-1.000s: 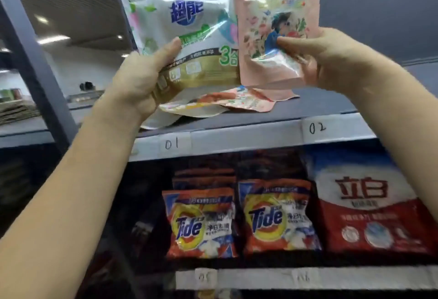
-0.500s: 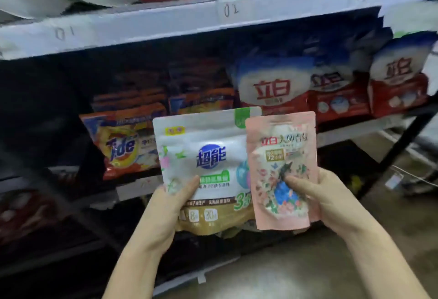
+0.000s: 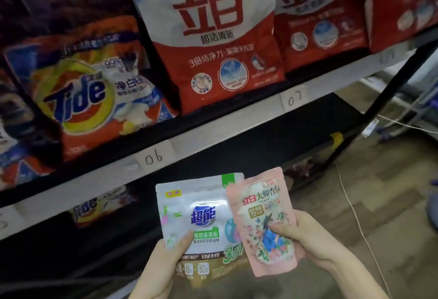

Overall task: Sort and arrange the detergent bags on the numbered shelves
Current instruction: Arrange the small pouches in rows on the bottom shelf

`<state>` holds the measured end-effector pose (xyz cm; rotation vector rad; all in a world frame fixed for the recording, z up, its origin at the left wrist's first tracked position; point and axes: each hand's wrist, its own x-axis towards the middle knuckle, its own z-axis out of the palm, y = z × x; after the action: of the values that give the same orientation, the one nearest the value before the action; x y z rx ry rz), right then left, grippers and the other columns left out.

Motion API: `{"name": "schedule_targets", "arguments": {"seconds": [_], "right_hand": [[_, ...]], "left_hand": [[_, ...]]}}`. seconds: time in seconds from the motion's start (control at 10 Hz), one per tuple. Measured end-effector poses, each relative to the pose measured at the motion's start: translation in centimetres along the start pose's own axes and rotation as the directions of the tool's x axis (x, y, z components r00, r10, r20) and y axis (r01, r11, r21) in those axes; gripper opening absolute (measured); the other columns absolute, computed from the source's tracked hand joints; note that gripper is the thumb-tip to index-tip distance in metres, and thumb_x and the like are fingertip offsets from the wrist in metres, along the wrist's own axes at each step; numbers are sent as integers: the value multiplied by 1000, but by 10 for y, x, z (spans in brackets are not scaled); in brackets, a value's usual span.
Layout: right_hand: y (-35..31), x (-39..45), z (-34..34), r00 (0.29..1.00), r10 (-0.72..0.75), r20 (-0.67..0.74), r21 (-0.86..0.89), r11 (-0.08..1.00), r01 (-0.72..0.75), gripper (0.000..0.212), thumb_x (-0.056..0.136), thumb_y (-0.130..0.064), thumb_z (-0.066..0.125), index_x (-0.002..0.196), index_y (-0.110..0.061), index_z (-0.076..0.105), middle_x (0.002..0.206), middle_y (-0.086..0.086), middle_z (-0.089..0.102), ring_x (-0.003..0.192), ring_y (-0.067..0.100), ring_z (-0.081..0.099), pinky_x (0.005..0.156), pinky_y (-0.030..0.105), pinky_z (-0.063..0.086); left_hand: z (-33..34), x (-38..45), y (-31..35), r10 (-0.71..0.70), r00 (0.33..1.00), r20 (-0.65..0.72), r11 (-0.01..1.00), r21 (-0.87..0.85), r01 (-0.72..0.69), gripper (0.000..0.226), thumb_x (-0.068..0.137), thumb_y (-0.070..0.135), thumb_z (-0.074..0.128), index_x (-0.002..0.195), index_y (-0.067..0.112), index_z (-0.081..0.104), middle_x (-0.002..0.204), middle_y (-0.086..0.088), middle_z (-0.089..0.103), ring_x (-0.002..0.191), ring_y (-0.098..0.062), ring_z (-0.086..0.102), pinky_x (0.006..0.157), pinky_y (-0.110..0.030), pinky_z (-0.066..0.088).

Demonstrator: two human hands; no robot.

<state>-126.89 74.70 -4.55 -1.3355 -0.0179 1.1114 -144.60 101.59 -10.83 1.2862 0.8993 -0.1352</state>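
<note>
My left hand (image 3: 163, 263) grips a white detergent bag (image 3: 199, 213) with a blue logo and a gold bottom band. My right hand (image 3: 310, 241) grips a smaller pink flowered bag (image 3: 263, 218), which overlaps the white bag's right edge. Both bags are upright, low in the view, below the shelf edge labelled 06 (image 3: 154, 156). On that shelf stand an orange Tide bag (image 3: 90, 92) at the left and a large red and white bag (image 3: 213, 37) above the label 07 (image 3: 294, 100).
More red and white bags (image 3: 320, 18) fill the shelf to the right. Another Tide bag (image 3: 99, 203) lies in the dark lower shelf. A black upright post (image 3: 369, 109) stands at the right, with white cables (image 3: 355, 215) on the wooden floor.
Both hands have brought the two bags down from the top shelf, past labels 01 and 02, to below labels 06 and 07. The view has dropped and moved closer.
</note>
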Motion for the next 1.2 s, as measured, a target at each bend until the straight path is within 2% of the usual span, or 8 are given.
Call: {"name": "schedule_targets", "arguments": {"seconds": [0.1, 0.2, 0.3, 0.5, 0.7, 0.9, 1.0, 1.2], "right_hand": [[8, 57, -15, 1000, 9, -17, -4, 1000, -9, 34, 76, -11, 73, 107, 1, 64, 103, 18, 71, 92, 31, 70, 71, 34, 57], [13, 121, -19, 1000, -23, 11, -45, 999, 24, 37, 75, -11, 74, 107, 2, 63, 102, 18, 71, 91, 30, 70, 71, 34, 58], [11, 188, -13, 993, -116, -14, -107, 988, 114, 29, 77, -6, 69, 105, 2, 66, 97, 15, 73, 88, 26, 71, 73, 30, 58], [-7, 312, 8, 957, -282, 66, -170, 942, 290, 19, 81, -15, 69, 99, -9, 70, 95, 10, 74, 85, 24, 71, 69, 30, 58], [-30, 408, 39, 897, -434, 84, -10, 900, 436, 11, 83, -11, 68, 94, -9, 69, 90, 10, 73, 78, 21, 71, 67, 32, 59], [-46, 465, 68, 818, -574, 28, -12, 818, 575, 8, 81, -11, 70, 86, -13, 64, 89, 9, 69, 74, 20, 67, 58, 31, 57], [-52, 485, 77, 803, -596, 34, -63, 800, 597, 9, 82, -13, 69, 90, -14, 64, 94, 9, 68, 75, 19, 66, 55, 29, 55], [-59, 521, 79, 777, -625, 78, -94, 771, 629, 22, 85, -18, 67, 106, -12, 64, 98, 7, 70, 85, 18, 68, 63, 28, 55]], "left_hand": [[46, 15, 50, 40, 999, 22, 989, -141, -37, 49, 74, 34, 75, 115, 10, 62, 111, -16, 69, 103, -35, 66, 94, -54, 48], [44, 72, 36, 115, 993, -35, 974, -191, -120, 30, 77, 14, 62, 106, 9, 66, 98, -14, 73, 87, -29, 71, 72, -42, 59], [27, 128, 37, 162, 969, -185, 965, -177, -195, 21, 84, 12, 61, 105, 12, 66, 91, -8, 75, 75, -21, 72, 53, -32, 57], [-17, 230, 49, 291, 923, -252, 928, -159, -336, 11, 87, 22, 60, 96, 23, 65, 79, 1, 75, 67, -17, 72, 51, -30, 57], [-63, 311, 59, 481, 817, -318, 815, -181, -550, 27, 86, 32, 61, 112, 24, 63, 94, 1, 74, 84, -17, 71, 64, -30, 57], [-96, 353, 89, 579, 706, -407, 722, -147, -677, 14, 90, 27, 61, 102, 21, 63, 90, -1, 71, 78, -16, 69, 67, -30, 54], [-105, 371, 99, 619, 649, -442, 690, -89, -718, 7, 90, 25, 62, 97, 24, 64, 93, 0, 69, 83, -17, 67, 71, -32, 54], [-120, 397, 107, 655, 617, -436, 648, -96, -755, 12, 90, 23, 63, 100, 28, 63, 100, 1, 70, 92, -19, 67, 83, -38, 53]]}}
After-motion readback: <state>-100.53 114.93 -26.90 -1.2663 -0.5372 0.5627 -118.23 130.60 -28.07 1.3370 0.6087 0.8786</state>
